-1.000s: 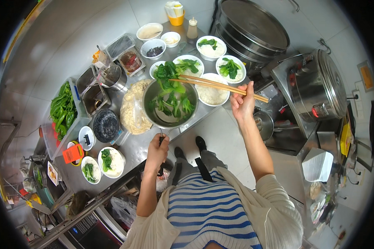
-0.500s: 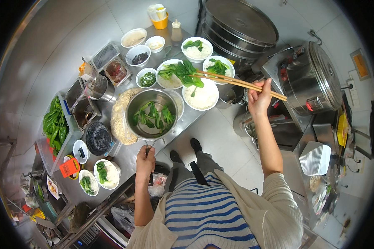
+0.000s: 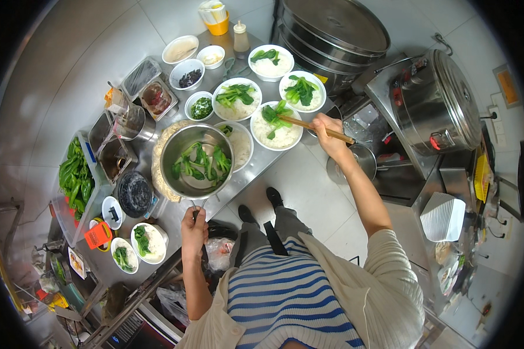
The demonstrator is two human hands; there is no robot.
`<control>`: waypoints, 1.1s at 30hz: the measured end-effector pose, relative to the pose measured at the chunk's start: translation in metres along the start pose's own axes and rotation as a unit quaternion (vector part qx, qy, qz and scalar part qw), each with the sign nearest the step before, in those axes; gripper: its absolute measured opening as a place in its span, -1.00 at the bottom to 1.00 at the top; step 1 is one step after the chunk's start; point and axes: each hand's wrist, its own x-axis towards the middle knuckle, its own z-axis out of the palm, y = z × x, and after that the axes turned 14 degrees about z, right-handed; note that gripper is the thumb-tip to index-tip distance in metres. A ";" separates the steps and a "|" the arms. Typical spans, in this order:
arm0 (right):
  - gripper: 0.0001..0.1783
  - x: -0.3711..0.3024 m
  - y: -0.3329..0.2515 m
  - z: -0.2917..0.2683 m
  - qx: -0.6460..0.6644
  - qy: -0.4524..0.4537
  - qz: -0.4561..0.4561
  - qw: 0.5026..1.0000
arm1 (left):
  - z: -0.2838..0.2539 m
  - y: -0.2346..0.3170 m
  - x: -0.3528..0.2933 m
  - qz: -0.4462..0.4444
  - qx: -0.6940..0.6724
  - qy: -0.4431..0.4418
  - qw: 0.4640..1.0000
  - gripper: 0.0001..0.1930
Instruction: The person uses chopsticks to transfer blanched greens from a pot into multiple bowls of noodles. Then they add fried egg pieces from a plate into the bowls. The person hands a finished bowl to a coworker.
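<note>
Greens [image 3: 199, 161] lie in a steel pan [image 3: 195, 160] just left of the frame's centre, on a long metal counter [image 3: 174, 218] that runs from lower left to upper centre. At far left a bin of leafy vegetables [image 3: 74, 177] sits against the wall, and two small bowls of noodles topped with greens [image 3: 137, 244] stand below it near the counter's lower end. The left hand [image 3: 193, 228] is clenched round the pan's handle [image 3: 197, 205] at the counter's near edge — the pan itself rests over a wide noodle-filled dish [image 3: 160, 168]. Above the pan, small bowls of condiments [image 3: 192, 75] cluster toward the upper left. Right of the pan stand white bowls of noodles [image 3: 276, 125], several already topped with greens. The right hand [image 3: 330, 138] grips a pair of chopsticks [image 3: 314, 128], their tips pinching a leaf [image 3: 272, 113] over the nearest bowl. Farther right — beyond the counter — a stack of steamers [image 3: 332, 29] and a large steel pot [image 3: 434, 102] fill the upper right.
</note>
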 end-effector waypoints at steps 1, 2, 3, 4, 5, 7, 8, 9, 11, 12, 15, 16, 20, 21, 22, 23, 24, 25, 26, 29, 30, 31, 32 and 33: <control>-0.52 0.001 -0.002 -0.001 -0.002 -0.013 0.003 1.000 | 0.000 0.001 -0.001 -0.001 0.000 0.003 1.000 -0.83; -0.52 0.002 -0.004 -0.002 0.006 -0.014 0.002 1.000 | 0.000 0.001 -0.002 -0.009 -0.004 0.008 1.000 -0.83; -0.53 0.002 -0.006 -0.002 0.012 -0.023 0.001 1.000 | 0.000 0.002 -0.002 -0.002 -0.001 0.005 1.000 -0.83; -0.53 0.003 -0.009 -0.002 0.020 -0.026 0.001 0.999 | 0.000 0.002 -0.003 0.000 -0.001 0.005 1.000 -0.83; -0.57 0.003 -0.012 0.000 0.036 -0.029 0.003 0.999 | 0.000 0.003 -0.003 -0.004 -0.005 0.008 1.000 -0.83; -0.63 0.003 -0.021 0.006 0.074 -0.022 0.011 0.997 | 0.001 0.003 -0.003 0.003 -0.005 0.004 1.000 -0.83; -0.66 0.004 -0.027 0.008 0.069 -0.044 -0.013 0.997 | 0.001 0.003 -0.003 -0.005 -0.007 0.008 1.000 -0.84; -0.69 0.005 -0.035 0.009 0.064 -0.065 -0.038 0.995 | 0.001 0.003 -0.003 0.002 -0.009 0.004 1.000 -0.84; -0.77 0.007 -0.048 0.002 0.038 -0.141 -0.061 0.987 | 0.001 0.005 -0.003 -0.008 -0.014 0.007 1.000 -0.84; -0.77 0.008 -0.055 -0.005 0.027 -0.158 -0.050 0.986 | 0.001 0.005 -0.003 0.002 -0.007 0.007 1.000 -0.85; -0.72 0.013 -0.067 -0.029 0.014 -0.168 -0.027 0.985 | 0.001 0.006 -0.005 0.004 0.002 0.012 1.000 -0.86; -0.65 0.017 -0.068 -0.034 0.049 -0.146 0.006 0.988 | 0.001 0.007 -0.006 0.005 0.001 0.012 1.000 -0.86; -0.53 0.037 -0.056 -0.029 0.133 -0.083 0.124 0.980 | 0.000 0.007 -0.007 -0.002 -0.001 0.012 1.000 -0.86; -0.54 0.040 -0.050 -0.023 0.141 -0.071 0.139 0.978 | 0.000 0.007 -0.007 0.004 0.000 0.009 1.000 -0.86; -0.54 0.042 -0.044 -0.017 0.147 -0.056 0.152 0.976 | 0.000 0.007 -0.007 0.005 -0.001 0.008 1.000 -0.86; -0.54 0.043 -0.039 -0.010 0.142 -0.072 0.206 0.966 | -0.001 0.007 -0.008 0.000 -0.003 0.009 1.000 -0.86; -0.55 0.040 -0.035 -0.005 0.156 -0.072 0.189 0.967 | -0.001 0.008 -0.008 0.006 0.000 0.007 1.000 -0.86; -0.55 0.036 -0.031 -0.004 0.154 -0.080 0.181 0.968 | -0.001 0.008 -0.008 0.005 0.001 0.007 1.000 -0.86; -0.54 0.032 -0.029 -0.005 0.136 -0.084 0.206 0.965 | -0.002 0.008 -0.009 -0.001 0.001 0.010 1.000 -0.85; -0.53 0.018 -0.027 -0.015 0.180 -0.059 0.251 0.949 | -0.005 0.008 -0.012 0.002 -0.004 0.013 1.000 -0.85; -0.54 0.016 -0.028 -0.019 0.183 -0.057 0.247 0.950 | -0.007 0.008 -0.013 0.007 -0.005 0.014 1.000 -0.85; -0.53 0.013 -0.029 -0.023 0.187 -0.054 0.244 0.950 | -0.009 0.009 -0.013 0.008 -0.007 0.018 1.000 -0.85; -0.52 0.012 -0.030 -0.024 0.193 -0.052 0.230 0.953 | -0.010 0.009 -0.012 0.006 -0.010 0.024 1.000 -0.85; -0.51 0.009 -0.032 -0.025 0.174 -0.035 0.210 0.961 | -0.013 0.009 -0.012 0.007 -0.003 0.022 1.000 -0.85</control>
